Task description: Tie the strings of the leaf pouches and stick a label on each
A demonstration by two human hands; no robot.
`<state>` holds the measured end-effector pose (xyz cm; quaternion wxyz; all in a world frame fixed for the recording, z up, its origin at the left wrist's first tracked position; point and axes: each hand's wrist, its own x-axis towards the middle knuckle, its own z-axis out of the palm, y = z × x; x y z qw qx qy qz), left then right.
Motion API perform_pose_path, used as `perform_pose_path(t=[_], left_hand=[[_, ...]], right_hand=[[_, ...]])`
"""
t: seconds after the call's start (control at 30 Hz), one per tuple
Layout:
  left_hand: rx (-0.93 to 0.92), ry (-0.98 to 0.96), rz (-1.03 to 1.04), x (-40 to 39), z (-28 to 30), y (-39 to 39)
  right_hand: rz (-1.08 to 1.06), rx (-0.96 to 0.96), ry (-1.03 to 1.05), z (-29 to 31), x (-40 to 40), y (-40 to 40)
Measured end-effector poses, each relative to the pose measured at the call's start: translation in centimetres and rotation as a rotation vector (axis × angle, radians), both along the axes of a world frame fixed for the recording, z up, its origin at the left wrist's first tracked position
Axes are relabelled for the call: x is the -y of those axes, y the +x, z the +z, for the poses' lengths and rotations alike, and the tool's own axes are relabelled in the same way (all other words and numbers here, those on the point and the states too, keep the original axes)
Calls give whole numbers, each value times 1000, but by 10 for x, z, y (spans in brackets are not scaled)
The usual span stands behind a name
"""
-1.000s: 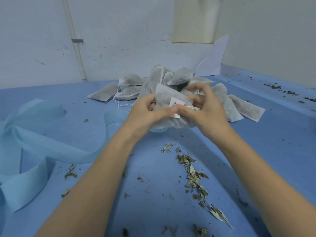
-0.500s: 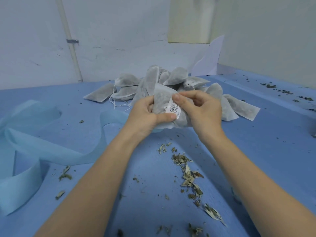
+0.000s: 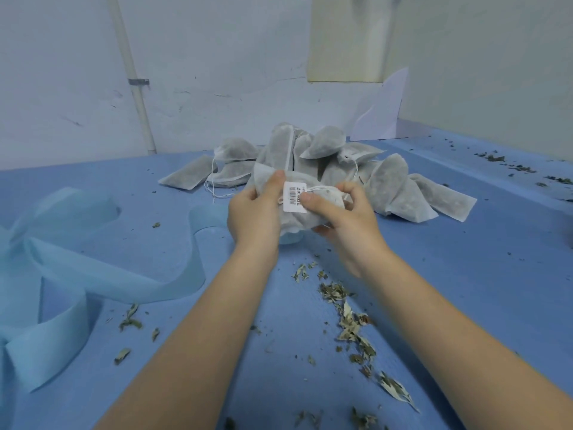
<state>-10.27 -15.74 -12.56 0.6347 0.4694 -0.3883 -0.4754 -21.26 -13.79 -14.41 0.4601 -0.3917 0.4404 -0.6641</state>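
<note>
A grey-white leaf pouch [image 3: 324, 201] is held above the blue table between both hands. My left hand [image 3: 254, 212] grips its left side, thumb up by the top of a white barcode label [image 3: 295, 197] stuck on the pouch front. My right hand [image 3: 344, 218] grips the right side, its thumb pressing the label's right edge and its fingers curled round the tied neck and white string [image 3: 316, 189]. Behind the hands lies a heap of several more pouches [image 3: 393, 184], some with loose strings.
A long light-blue fabric strip [image 3: 102, 274] curls over the left of the blue table [image 3: 465, 274]. Dried leaf crumbs [image 3: 350, 318] are scattered in front of me and along the far right. White walls, a pipe [image 3: 139, 97] and a paper sheet [image 3: 379, 113] stand behind.
The label, first pinched between my fingertips, now lies flat on the pouch front. My right thumb has moved onto it, and the pouch has turned to face me.
</note>
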Motion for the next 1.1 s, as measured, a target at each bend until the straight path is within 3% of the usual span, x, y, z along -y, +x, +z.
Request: perform_pose_path(t=[0.1,0.17,0.27,0.3,0.57,0.77,0.97,1.1], left_hand=[[-172,88,-52,-1,2,1],[-201,117,-71,-1,1,-1],[-78,125,34,1,0,-5],[-37,126,66,2,0,-4],[143,40,39,6,0,2],[129,3,93,12,5,20],[86,15,147,18,3,28],[88,11,141,18,2,28]], right_hand=[[-237,157,24,16,16,9],[-268,119,-45,34,27,26],[257,-285,-152,51,34,62],[343,-382,-146,50,35,68],[2,-441,-43,30,55,43],[-182,-981,74,23,96,30],[-62,-1315,216,29,137,36],[-107,-1366,242,31,138,38]])
